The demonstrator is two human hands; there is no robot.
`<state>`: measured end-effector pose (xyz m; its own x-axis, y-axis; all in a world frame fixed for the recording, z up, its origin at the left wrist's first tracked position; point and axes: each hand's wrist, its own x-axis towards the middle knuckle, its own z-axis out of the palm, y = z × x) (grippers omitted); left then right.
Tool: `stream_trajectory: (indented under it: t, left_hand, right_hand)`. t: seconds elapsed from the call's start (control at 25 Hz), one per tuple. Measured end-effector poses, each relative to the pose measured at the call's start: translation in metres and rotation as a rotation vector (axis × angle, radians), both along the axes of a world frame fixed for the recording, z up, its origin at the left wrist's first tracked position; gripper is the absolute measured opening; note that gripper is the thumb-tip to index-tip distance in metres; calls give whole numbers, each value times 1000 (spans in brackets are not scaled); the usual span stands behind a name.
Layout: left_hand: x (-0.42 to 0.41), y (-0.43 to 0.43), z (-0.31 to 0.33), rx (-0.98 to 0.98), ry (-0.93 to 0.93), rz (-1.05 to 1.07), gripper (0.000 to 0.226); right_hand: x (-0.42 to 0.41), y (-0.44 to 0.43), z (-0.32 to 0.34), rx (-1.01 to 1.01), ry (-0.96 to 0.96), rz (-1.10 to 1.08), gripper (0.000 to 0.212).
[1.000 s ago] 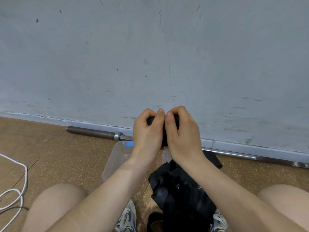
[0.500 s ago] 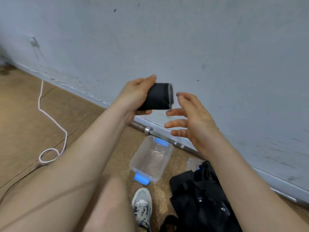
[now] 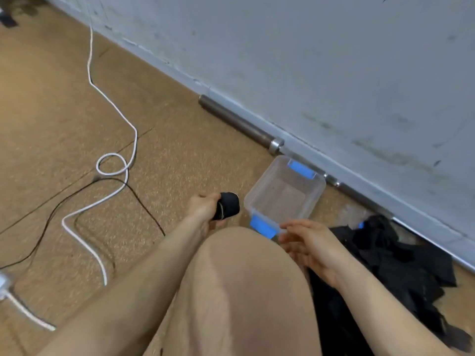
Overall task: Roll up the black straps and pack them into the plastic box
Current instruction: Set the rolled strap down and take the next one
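Our left hand grips the rolled strap just left of the empty box, right hand spread near it; we judge the roll light, soft, apt to unwind, so hold its sides.

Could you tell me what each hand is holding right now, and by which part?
The left hand grips the rolled strap round its side; the right hand holds nothing.

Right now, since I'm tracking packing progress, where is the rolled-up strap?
In the head view it is near the middle: the left hand holds the rolled strap just left of the plastic box, not yet inside it.
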<state>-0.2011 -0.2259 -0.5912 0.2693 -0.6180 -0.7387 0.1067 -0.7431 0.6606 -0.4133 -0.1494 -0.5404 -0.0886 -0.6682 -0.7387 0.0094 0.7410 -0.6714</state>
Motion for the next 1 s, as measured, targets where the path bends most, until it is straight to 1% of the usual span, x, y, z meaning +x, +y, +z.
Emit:
stream_trajectory:
  t: [0.08, 0.16, 0.24, 0.28, 0.36, 0.44, 0.48, 0.56, 0.64, 0.68, 0.72, 0.8, 0.84, 0.88, 0.96, 1.0]
  left_hand:
    - [-5, -12, -28, -39, -25, 45, 23]
    - [-15, -28, -45, -108, -5, 89, 15]
    - [-27, -35, -49, -160, 33, 42, 16]
    - [-35, -35, -49, -168, 46, -48, 18]
    - [-55, -29, -50, -129, 68, -344, 20]
    - [-79, -19, -55, -78, 85, -641, 20]
    - [-91, -15, -58, -64, 91, -747, 21]
    - [-119, -8, -67, -52, 95, -920, 22]
    - [-146, -2, -78, -78, 68, -1095, 21]
    - [-158, 1, -84, -106, 52, -1182, 18]
    - [-174, 5, -90, -145, 45, -1264, 18]
    - [-201, 13, -105, -248, 3, -1401, 29]
    - [-215, 17, -114, -302, -45, -1465, 42]
    - [-227, 20, -122, -353, -82, -1511, 61]
    - [-254, 26, -142, -330, -66, -1530, 95]
    - [-265, 30, -149, -285, -62, -1527, 105]
  right_hand:
    - [-4, 11, -28, 85, 6, -42, 20]
    - [-16, 19, -47, 138, 27, -100, 20]
    - [-32, 25, -57, 159, 41, -141, 20]
    - [-39, 26, -60, 164, 49, -152, 20]
    - [-54, 28, -67, 169, 89, -172, 20]
    - [-68, 29, -75, 182, 182, -157, 21]
    - [-76, 30, -80, 178, 268, -124, 25]
    - [-101, 33, -96, 149, 512, 18, 46]
    - [-126, 38, -112, 173, 782, 250, 73]
    - [-138, 40, -119, 208, 872, 326, 86]
    - [-152, 45, -125, 260, 912, 351, 98]
    - [-177, 55, -135, 385, 908, 330, 114]
    - [-192, 61, -140, 447, 887, 312, 120]
    - [-205, 64, -146, 481, 866, 287, 125]
    - [-226, 75, -161, 466, 827, 212, 129]
    - [-230, 80, -169, 421, 833, 194, 127]
